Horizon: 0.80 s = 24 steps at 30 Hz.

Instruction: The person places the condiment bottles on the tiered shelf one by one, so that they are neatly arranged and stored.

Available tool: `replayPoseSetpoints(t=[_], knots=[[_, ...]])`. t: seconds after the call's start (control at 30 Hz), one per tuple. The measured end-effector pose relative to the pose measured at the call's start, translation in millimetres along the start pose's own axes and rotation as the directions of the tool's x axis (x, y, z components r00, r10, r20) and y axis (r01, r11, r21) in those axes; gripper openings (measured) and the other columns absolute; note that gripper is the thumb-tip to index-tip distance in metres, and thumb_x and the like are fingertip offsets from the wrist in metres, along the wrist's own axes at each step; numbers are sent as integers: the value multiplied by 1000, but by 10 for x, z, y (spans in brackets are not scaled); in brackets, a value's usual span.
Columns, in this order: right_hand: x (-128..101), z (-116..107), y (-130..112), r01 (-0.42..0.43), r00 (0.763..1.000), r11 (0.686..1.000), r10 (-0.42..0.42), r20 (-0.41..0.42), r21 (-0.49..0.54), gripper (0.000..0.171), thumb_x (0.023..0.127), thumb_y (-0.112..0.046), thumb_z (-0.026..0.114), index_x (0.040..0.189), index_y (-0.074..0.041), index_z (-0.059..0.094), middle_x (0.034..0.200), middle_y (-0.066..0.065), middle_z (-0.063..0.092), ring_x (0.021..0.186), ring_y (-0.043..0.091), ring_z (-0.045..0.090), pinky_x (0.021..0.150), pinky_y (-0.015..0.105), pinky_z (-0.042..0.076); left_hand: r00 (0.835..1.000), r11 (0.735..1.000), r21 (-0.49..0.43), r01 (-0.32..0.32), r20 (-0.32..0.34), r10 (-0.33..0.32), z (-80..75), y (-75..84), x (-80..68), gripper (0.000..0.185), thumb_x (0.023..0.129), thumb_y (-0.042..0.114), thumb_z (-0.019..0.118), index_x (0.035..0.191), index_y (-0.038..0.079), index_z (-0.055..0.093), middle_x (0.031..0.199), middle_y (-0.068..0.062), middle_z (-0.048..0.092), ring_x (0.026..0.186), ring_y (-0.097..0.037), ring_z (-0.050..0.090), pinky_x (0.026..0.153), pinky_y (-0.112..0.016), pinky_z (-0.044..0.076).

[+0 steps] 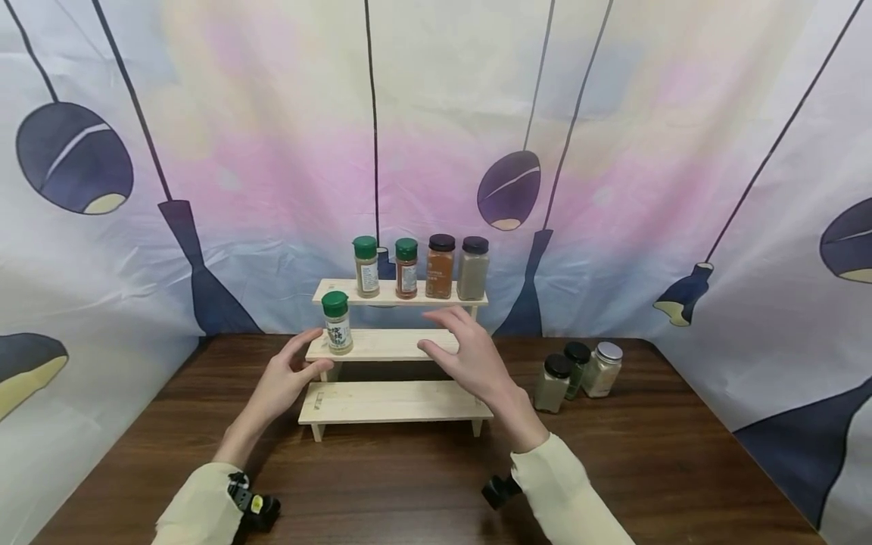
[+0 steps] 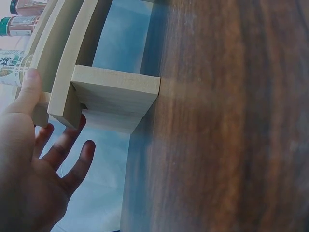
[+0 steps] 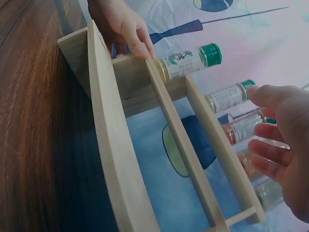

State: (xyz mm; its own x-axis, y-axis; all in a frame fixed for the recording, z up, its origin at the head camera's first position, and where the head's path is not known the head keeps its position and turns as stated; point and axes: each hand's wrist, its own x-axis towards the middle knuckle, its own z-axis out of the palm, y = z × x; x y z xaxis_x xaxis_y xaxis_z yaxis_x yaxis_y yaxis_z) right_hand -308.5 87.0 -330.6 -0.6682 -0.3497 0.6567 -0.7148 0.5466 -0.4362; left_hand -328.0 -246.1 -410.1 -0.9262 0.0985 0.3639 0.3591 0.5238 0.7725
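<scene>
Fingers parted and loosely bent, the left hand [image 1: 281,382] sits at the left end of a three-step wooden stand [image 1: 395,403], its grasp empty; whether it touches the middle board I cannot tell. Just beside it, the green-capped jar [image 1: 337,337] with a white label stands upright on the middle step, near that step's left end. Above, along the top step, stand a pale jar [image 1: 367,274] and a reddish jar [image 1: 406,274], both green-topped, then an orange-brown jar [image 1: 439,272] and a greyish jar [image 1: 473,274] under black caps. Over the right part of the middle step hangs the right hand [image 1: 474,363], thumb and fingers curved apart, holding nothing. Farther right, two dark-capped jars [image 1: 551,390] and a silver-lidded jar [image 1: 602,371] stand close together on the brown table [image 1: 613,469].
</scene>
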Motion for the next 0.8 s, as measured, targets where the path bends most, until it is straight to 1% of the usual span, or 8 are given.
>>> replayPoseSetpoints(t=[0.1, 0.2, 0.3, 0.4, 0.47, 0.63, 0.8], knots=[[-63, -15, 69, -29, 1000, 999, 29, -11, 23, 40, 93, -30, 73, 130, -18, 65, 122, 1, 64, 110, 22, 62, 92, 40, 53, 1000, 1000, -7, -5, -4, 5, 9, -14, -10, 68, 95, 34, 68, 154, 18, 38, 158, -18, 32, 82, -6, 62, 69, -26, 51], [-111, -42, 115, -51, 998, 998, 51, -19, 38, 39, 92, -29, 73, 129, -18, 66, 120, 2, 64, 107, 22, 61, 90, 41, 52, 1000, 1000, -9, -9, -7, 9, 8, -11, -16, 68, 95, 34, 68, 154, 16, 38, 157, -18, 33, 82, -5, 63, 69, -27, 52], [-149, -59, 151, -58, 998, 998, 59, -20, 40, 37, 92, -28, 73, 127, -17, 67, 119, 3, 64, 106, 20, 61, 90, 41, 52, 1000, 1000, -12, -6, -10, 6, 4, -8, -12, 68, 95, 34, 69, 153, 17, 39, 156, -17, 34, 82, -6, 63, 69, -27, 52], [-180, -62, 181, -64, 998, 997, 65, -14, 42, 36, 92, -27, 73, 126, -16, 67, 118, 6, 65, 105, 22, 62, 89, 41, 53, 1000, 1000, -6, -6, -4, 6, -1, -7, -11, 68, 95, 33, 68, 154, 18, 38, 157, -16, 34, 83, -5, 63, 70, -28, 52], [-192, -61, 196, -67, 998, 997, 68, -12, 33, 36, 92, -27, 73, 126, -16, 67, 118, 5, 65, 106, 22, 62, 88, 41, 54, 1000, 1000, -9, -6, -4, 6, -3, -7, -11, 68, 95, 33, 68, 154, 17, 38, 156, -17, 34, 83, -5, 64, 70, -28, 52], [-202, -71, 230, -43, 999, 999, 43, -12, 7, 37, 92, -27, 73, 126, -14, 68, 117, 2, 65, 105, 22, 62, 88, 42, 54, 1000, 1000, -16, -7, 0, 7, -7, -2, -8, 69, 95, 33, 68, 154, 15, 38, 157, -19, 33, 85, -3, 64, 71, -27, 53], [-214, -101, 271, -6, 1000, 1000, 6, 15, -11, 37, 93, -26, 73, 126, -11, 68, 117, 3, 66, 103, 19, 63, 89, 40, 54, 1000, 1000, -20, -3, 8, 4, -4, 1, 4, 69, 95, 33, 69, 154, 16, 37, 158, -17, 32, 86, -3, 65, 72, -27, 52]])
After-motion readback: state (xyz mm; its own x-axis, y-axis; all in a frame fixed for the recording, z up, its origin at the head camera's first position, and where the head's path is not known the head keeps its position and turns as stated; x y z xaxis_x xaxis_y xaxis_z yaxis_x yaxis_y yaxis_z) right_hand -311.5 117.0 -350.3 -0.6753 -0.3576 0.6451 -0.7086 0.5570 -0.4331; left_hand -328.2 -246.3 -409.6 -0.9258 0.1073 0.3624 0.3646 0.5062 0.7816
